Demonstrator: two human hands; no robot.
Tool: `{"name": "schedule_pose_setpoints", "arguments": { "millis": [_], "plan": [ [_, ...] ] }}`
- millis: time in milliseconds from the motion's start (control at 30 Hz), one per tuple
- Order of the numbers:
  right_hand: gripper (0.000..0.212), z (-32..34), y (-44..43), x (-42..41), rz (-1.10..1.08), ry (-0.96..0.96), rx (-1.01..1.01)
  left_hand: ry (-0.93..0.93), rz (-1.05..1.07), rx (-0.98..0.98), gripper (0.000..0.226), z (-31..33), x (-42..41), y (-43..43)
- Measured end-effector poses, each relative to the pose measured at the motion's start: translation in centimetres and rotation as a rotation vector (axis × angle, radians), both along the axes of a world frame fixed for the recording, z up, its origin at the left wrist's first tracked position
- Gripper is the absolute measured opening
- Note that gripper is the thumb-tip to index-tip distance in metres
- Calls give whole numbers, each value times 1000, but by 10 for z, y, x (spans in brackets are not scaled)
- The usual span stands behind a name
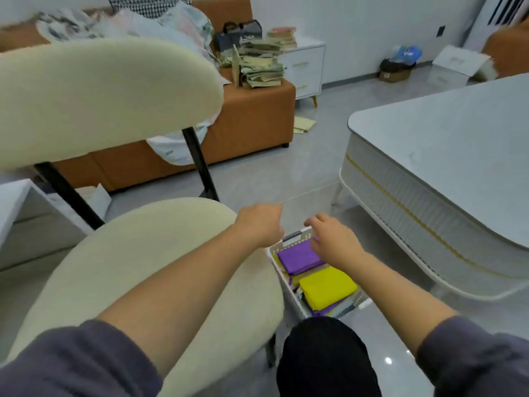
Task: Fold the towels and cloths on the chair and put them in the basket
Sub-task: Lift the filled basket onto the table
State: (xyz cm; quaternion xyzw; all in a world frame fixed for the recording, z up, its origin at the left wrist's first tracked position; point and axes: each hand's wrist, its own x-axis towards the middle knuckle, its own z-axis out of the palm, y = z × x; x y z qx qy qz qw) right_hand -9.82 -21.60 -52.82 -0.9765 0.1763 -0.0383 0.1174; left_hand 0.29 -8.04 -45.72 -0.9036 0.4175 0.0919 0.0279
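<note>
The folded purple cloth (297, 257) and the folded yellow cloth (327, 286) lie side by side on top of the pile in the white basket (286, 244), purple at the far end and yellow at the near end. More folded edges show beneath them.

These look like thin, soft, light cloths. They are limp, so a fold is likely to slump open if one is lifted by a single corner. The better hold is probably flat from above, or a pinch across the folded edge, with a light press to seat it. The basket is perforated plastic, stiff and likely light even when full. It has a dark handle (292, 234) on its far rim, which is the natural place to take it.

The right hand (333, 242) is over the far end of the basket. Its fingers bend down by the far rim and its thumb is at the purple cloth, but I cannot tell whether it pinches anything. The left hand (262, 224) hovers at the far left corner. Its fingers are curled under and hidden by the back of the hand, so its hold cannot be told either.

The basket stands on the grey floor (300, 173), just beside the cream chair (160, 267), and no cloth shows on the chair's seat. The task looks nearly finished. A white table (446, 144) stands to the right.
</note>
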Motion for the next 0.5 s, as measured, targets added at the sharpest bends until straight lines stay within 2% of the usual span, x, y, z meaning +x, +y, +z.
{"name": "schedule_pose_setpoints", "arguments": {
  "millis": [133,267,367,500],
  "plan": [
    [35,41,54,7,91,24,-1,-10,-3,-135,30,24,-2,75],
    [31,42,76,28,61,-1,52,-9,-33,-219,29,17,15,105],
    [26,22,64,39,-40,-115,173,-50,-103,-302,27,0,33,83],
    [21,-27,30,49,-121,-110,270,-78,-192,-237,26,-28,65,18]
  ]
}}
